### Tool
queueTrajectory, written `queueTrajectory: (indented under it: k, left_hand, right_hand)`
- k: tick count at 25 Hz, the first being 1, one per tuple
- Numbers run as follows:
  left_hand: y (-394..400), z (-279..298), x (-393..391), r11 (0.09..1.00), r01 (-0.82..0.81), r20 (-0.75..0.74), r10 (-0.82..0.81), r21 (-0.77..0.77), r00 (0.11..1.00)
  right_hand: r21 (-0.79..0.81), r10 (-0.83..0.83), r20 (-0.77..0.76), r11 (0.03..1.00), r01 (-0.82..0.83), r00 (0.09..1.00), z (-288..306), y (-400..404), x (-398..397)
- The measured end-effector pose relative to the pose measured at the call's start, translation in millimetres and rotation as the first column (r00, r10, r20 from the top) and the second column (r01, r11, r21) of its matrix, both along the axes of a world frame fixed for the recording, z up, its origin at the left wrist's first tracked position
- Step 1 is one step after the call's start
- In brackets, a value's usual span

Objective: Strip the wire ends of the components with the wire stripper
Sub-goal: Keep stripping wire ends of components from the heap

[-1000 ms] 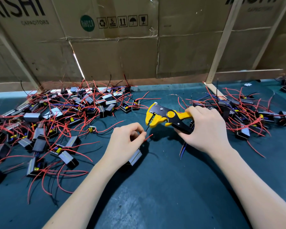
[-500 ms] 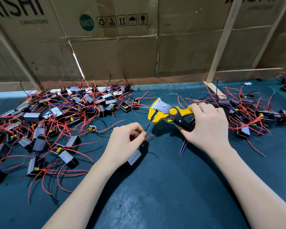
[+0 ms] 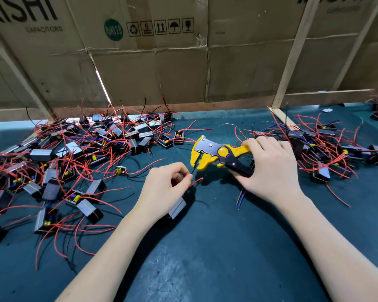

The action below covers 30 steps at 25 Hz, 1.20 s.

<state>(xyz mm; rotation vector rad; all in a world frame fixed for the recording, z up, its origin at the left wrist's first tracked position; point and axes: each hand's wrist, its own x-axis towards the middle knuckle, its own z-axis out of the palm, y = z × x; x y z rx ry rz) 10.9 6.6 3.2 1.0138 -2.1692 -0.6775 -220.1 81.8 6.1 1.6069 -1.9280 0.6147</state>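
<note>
1. Right hand (image 3: pixel 271 171) grips the wire stripper (image 3: pixel 214 156) by its handles, fingers curled over the yellow upper handle & the black lower one. Tool sits mid-scene, just above the dark green table mat (image 3: pixel 205 247), head pointing left.
2. Stripper head: steel plate w/ yellow knob; yellow jaws stand slightly apart at the left end.
3. Left hand (image 3: pixel 164 188) is near-left of the tool, thumb & forefinger pinching a thin black wire (image 3: pixel 193 171) whose tip reaches up to the stripper's jaws. Can't tell if the tip is actually inside the jaws or just touching them.
4. A short red wire (image 3: pixel 195 182) sticks out right from the same hand, free end apart from the tool.
5. The held component (image 3: pixel 177 208), a small grey-and-black block, hangs under the left hand's palm, partly hidden by it; whether it rests on the mat is unclear.
6. Left pile (image 3: pixel 63 162): many similar blocks w/ red leads, spread from far-left to near-left of the mat.
7. Right pile (image 3: pixel 332 153): more blocks w/ red, some blue leads, far-right, just behind the right hand.
8. Loose blue wires (image 3: pixel 241 197) lie on the mat below the right hand.
9. Cardboard wall (image 3: pixel 162 73) w/ wooden battens closes off the far side.
</note>
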Motion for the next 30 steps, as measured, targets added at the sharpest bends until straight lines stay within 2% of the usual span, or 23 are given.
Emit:
queueTrajectory:
  k: [10,20,22,26,30]
  left_hand:
    - [1,1,1,1.0,0.004,0.018,-0.004,-0.006,1.0]
    - [1,3,1,1.0,0.018,0.004,-0.018,-0.02,1.0]
    - [1,3,3,0.999,0.023,0.006,-0.023,-0.024,1.0]
    - [2,3,4,0.998,0.038,0.016,-0.037,-0.049,0.999]
    - [1,5,6,0.996,0.085,-0.044,-0.085,0.003,0.995]
  right_hand:
    - [0.004,0.05,0.069,0.999,-0.05,0.996,5,3,5]
    - [0.075,-0.032,0.091,0.997,0.025,0.995,6,4,8]
    - [0.045,-0.042,0.103,0.998,0.038,0.994,5,3,8]
    - [-0.114,-0.018,0.104,0.993,0.03,0.994,3,1,2]
    - [-0.148,-0.119,0.077,0.981,0.129,0.99,0,0,-11]
